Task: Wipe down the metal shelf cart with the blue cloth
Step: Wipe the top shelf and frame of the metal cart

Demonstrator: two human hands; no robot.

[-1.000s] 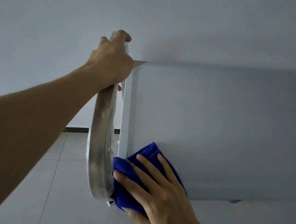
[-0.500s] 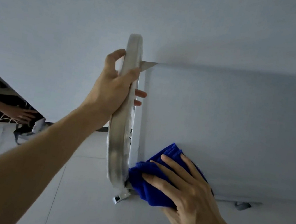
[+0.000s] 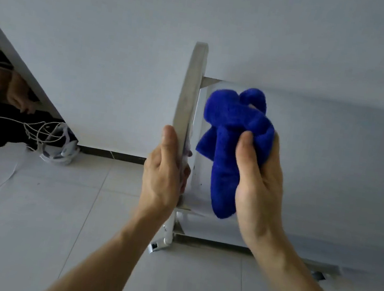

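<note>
The blue cloth (image 3: 233,136) looks thick, fuzzy and matt. The cart's handle (image 3: 190,91) is brushed metal with a dull, smudged sheen. The floor tiles (image 3: 60,213) are smooth, faintly glossy.

The right hand (image 3: 258,178), which a moment ago pressed the blue cloth (image 3: 230,150) flat on the cart's panel (image 3: 330,163), has lifted it off and now holds it bunched in its grip, while the left hand (image 3: 163,178) has slid lower down the curved handle (image 3: 189,91).
</note>
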